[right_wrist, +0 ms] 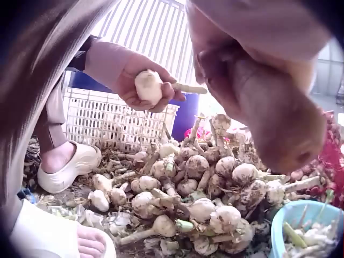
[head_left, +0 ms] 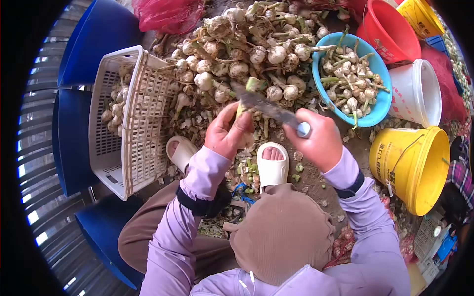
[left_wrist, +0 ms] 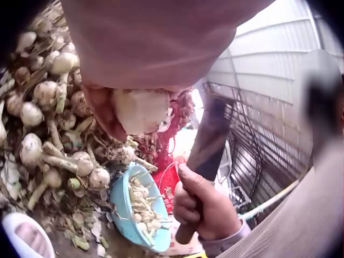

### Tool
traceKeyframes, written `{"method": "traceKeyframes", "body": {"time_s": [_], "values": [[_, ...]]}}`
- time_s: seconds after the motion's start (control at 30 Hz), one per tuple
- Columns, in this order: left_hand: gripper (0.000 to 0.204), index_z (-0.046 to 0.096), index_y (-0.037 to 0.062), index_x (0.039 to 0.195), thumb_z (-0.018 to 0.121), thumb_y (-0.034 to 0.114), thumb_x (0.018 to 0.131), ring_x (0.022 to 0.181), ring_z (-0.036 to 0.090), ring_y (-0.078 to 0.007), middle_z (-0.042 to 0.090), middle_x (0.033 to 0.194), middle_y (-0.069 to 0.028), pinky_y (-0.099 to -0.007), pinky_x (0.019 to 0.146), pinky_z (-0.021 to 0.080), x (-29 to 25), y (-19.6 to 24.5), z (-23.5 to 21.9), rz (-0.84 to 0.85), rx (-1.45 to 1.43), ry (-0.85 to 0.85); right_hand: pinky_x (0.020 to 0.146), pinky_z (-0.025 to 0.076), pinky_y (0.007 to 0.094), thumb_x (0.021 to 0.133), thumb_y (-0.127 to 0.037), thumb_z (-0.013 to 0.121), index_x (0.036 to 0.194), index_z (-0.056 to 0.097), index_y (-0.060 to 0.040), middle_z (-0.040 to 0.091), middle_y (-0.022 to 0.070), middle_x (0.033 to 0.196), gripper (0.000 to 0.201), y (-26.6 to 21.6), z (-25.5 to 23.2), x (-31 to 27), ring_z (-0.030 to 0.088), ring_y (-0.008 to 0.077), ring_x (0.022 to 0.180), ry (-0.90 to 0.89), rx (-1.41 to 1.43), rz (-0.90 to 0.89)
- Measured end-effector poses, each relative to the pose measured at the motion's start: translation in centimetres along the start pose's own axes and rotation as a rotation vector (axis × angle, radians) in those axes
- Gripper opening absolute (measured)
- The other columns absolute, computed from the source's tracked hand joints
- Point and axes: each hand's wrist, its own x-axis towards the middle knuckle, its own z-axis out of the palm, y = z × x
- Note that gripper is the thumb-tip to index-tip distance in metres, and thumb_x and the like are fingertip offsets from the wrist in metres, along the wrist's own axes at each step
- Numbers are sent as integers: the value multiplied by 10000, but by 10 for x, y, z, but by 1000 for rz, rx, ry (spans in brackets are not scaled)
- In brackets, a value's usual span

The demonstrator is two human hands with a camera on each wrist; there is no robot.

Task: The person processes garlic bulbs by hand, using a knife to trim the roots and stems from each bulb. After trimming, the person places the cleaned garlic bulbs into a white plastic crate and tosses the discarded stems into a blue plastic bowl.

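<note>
The left hand (head_left: 228,132) grips a garlic bulb, its thick green stem (head_left: 254,85) pointing up between thumb and fingers. In the right wrist view the pale bulb (right_wrist: 149,87) lies in the left hand's (right_wrist: 141,83) curled fingers, stem outward. The right hand (head_left: 318,140) is curled round the handle of a wide dark knife (head_left: 269,109), whose blade passes across or close to the stem in the head view; contact is unclear. In the left wrist view the knife blade (left_wrist: 210,142) stands upward from the right hand (left_wrist: 210,210), and the left hand (left_wrist: 105,110) holds the peeled-looking bulb (left_wrist: 141,110).
A heap of dirty garlic (head_left: 238,70) lies ahead. The blue basin (head_left: 316,89) at right and white crate (head_left: 129,148) at left hold garlic. Yellow (head_left: 395,158), white (head_left: 410,93) and red (head_left: 385,29) buckets stand at right. Trimmings lie around the sandalled feet.
</note>
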Motion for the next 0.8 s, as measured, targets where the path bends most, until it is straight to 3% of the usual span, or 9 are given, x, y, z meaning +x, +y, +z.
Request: {"method": "traceKeyframes", "body": {"time_s": [0.17,0.3,0.37,0.43,0.57,0.63,0.7,0.77,0.8], "values": [[248,589,21,1147,570,194,969,712,565,-85,607,870,-13,-221,634,461,-9,11,3,102,126,-25,523,469,422,802,-211,659,755,594,-79,599,166,627,155,-17,8,17,628,363,624,-13,93,-56],[308,581,41,1231,610,116,934,745,562,-74,611,1000,-31,-216,619,478,-18,37,-29,216,180,85,502,435,400,808,-256,699,720,566,-34,543,132,562,274,45,14,-2,571,297,513,62,56,167],[282,612,95,1212,618,162,938,709,568,-76,636,998,-41,-207,561,468,-18,59,-63,178,144,315,549,437,386,792,-289,741,727,559,-17,554,124,638,334,44,18,4,560,267,566,119,94,222],[291,599,99,1233,590,190,956,692,572,-72,648,1019,-72,-217,530,475,-17,87,-124,253,384,492,756,468,404,731,-265,793,815,589,-32,589,127,1074,321,81,42,26,578,299,876,224,-43,96],[511,418,-7,1372,621,86,912,1191,521,-216,540,1293,-157,-320,985,454,-37,106,-227,520,996,948,921,448,424,660,-195,814,892,624,-20,559,111,1199,347,131,92,62,539,337,1030,269,-256,46],[577,440,6,1359,678,23,834,1221,507,-243,524,1314,-165,-343,1017,432,-30,123,-143,494,798,566,876,475,415,661,-185,800,942,642,-12,590,132,1097,366,139,99,76,569,343,976,249,-380,16],[693,452,35,1359,761,32,740,1217,517,-274,529,1330,-140,-358,1029,422,-18,90,-83,502,1075,250,830,493,403,683,-241,793,904,658,-21,603,144,1016,340,118,87,77,585,336,915,275,-159,79],[886,394,82,1411,848,127,651,1262,472,-305,534,1318,-133,-426,1101,330,3,43,-36,508,872,19,714,506,369,694,-420,814,914,637,24,633,167,955,526,76,58,61,641,263,821,298,21,65],[899,389,96,1410,855,158,644,1271,461,-307,536,1313,-126,-465,1104,311,13,35,-10,511,932,-21,671,499,319,731,-424,803,921,633,14,654,126,844,507,59,43,52,626,189,725,78,319,209]]}}
